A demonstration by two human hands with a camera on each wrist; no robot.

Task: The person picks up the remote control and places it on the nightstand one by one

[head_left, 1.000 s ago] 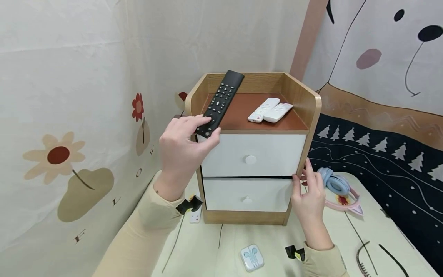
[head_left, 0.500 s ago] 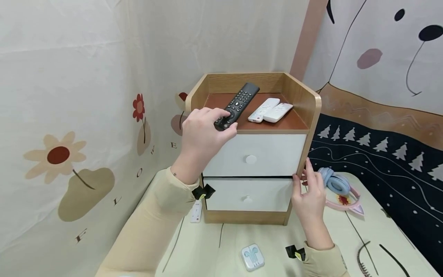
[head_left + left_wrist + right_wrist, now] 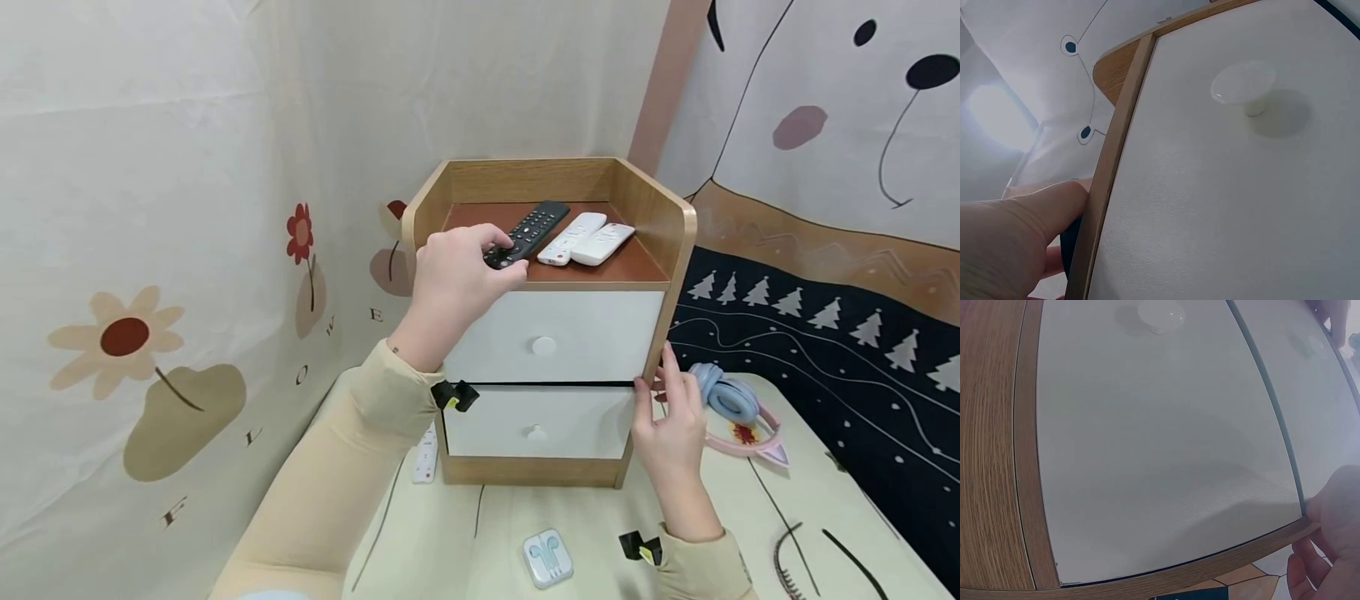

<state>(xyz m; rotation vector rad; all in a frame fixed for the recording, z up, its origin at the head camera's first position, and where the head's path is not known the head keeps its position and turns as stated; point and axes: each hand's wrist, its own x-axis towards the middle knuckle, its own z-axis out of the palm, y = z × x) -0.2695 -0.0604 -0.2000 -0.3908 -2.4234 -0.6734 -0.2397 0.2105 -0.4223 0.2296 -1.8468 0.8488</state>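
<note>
In the head view, my left hand [image 3: 465, 267] pinches the lower end of a black remote control [image 3: 536, 227] between thumb and fingers. The remote lies slanted, low over the brown top shelf [image 3: 480, 215] of a small wooden cabinet [image 3: 536, 472]; whether it touches the shelf I cannot tell. Just right of it lie two white remote controls, one longer [image 3: 572, 239] and one shorter [image 3: 602, 244]. My right hand [image 3: 671, 425] rests on the cabinet's right edge, thumb at the front and fingers along the side. The left wrist view shows the left hand [image 3: 1022, 237] beside the cabinet's edge.
Two white drawers with knobs face me, both pushed in. Another white remote [image 3: 424, 458] lies by the cabinet's lower left. Boxed earphones [image 3: 547, 558] lie in front. Blue-and-pink headphones [image 3: 727, 398] sit at right, with a thin dark hoop [image 3: 783, 562]. Curtains hang behind.
My left hand has moved right and lowered the black remote from above the cabinet's left side down to the shelf, beside the white remotes. The right hand has stayed put.
</note>
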